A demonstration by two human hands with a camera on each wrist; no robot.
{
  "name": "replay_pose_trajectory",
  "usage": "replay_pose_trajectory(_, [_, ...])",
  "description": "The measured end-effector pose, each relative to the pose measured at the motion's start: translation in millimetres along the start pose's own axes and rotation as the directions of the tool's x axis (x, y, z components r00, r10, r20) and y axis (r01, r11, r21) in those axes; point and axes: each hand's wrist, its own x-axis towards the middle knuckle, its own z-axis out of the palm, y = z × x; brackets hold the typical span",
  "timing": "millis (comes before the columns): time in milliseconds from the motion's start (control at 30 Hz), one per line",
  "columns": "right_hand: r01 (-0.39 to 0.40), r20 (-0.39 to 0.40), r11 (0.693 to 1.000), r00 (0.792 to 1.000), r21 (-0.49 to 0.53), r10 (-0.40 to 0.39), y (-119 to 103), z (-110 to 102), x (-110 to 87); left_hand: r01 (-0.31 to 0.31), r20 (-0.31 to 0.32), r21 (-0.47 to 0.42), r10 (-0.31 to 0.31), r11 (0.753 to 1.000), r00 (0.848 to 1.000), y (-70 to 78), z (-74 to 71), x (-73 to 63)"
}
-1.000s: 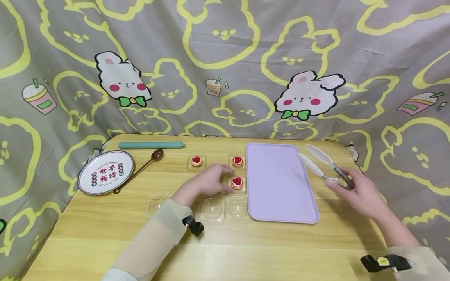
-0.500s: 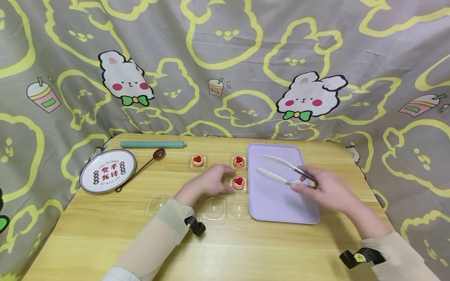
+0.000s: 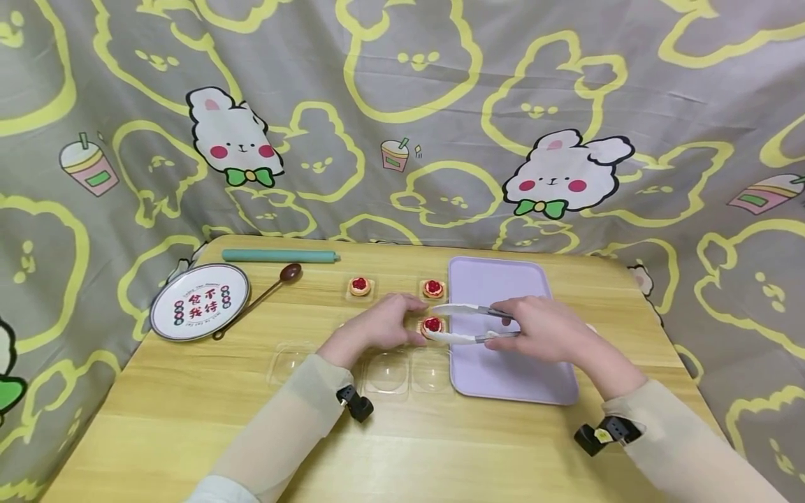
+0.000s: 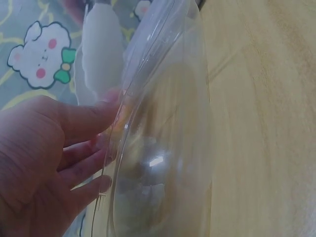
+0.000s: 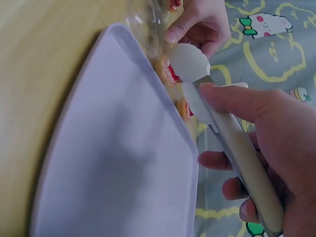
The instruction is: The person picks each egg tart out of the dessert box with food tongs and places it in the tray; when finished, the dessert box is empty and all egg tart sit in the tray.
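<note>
My right hand [image 3: 541,328] grips metal food tongs with white tips [image 3: 462,338], held over the lilac tray [image 3: 503,377]. The tong tips stand apart, on either side of a small red-topped tart [image 3: 432,327] in a clear plastic box. My left hand [image 3: 386,323] holds the left side of this clear plastic box [image 4: 148,187], its thumb and fingers spread along the rim in the left wrist view. In the right wrist view the tong tips [image 5: 190,61] partly hide the tart [image 5: 170,71]. I cannot tell whether they touch it.
Two more tarts sit behind, one back left [image 3: 360,285] and one back right [image 3: 433,288]. Clear lids [image 3: 386,372] lie towards me. At the left are a plate [image 3: 200,300], a brown spoon [image 3: 291,272] and a green rod [image 3: 279,256]. A patterned curtain [image 3: 440,105] hangs behind the table.
My right hand has carried the tongs left from beyond the tray's right edge, across it, to the nearer right-hand tart. My left hand stays at the box.
</note>
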Motion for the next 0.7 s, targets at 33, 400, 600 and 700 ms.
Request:
replay_pose_trajectory(33, [0.003, 0.003, 1.000, 1.000, -0.007, -0.003, -1, -1, 2.1, 0.001, -0.001, -0.002, -0.001, 1.000, 1.000, 0.6, 0.2, 0.3])
replay_pose_trajectory(400, [-0.005, 0.064, 0.997, 0.998, -0.083, 0.010, -7, -5, 13.7, 0.015, -0.001, -0.001, -0.015, 1.000, 1.000, 2.9, 1.2, 1.6])
replay_pose_trajectory(600, [0.045, 0.068, 0.991, 0.997, -0.126, -0.037, -10, -5, 20.2, 0.034, 0.007, -0.001, -0.034, 0.999, 0.999, 3.5, -1.0, 1.1])
replay_pose_trajectory(700, [0.062, 0.061, 0.988, 0.997, -0.143, -0.054, -10, -4, 22.2, 0.039, 0.010, -0.002, -0.039, 0.999, 0.999, 3.6, -1.2, 1.2])
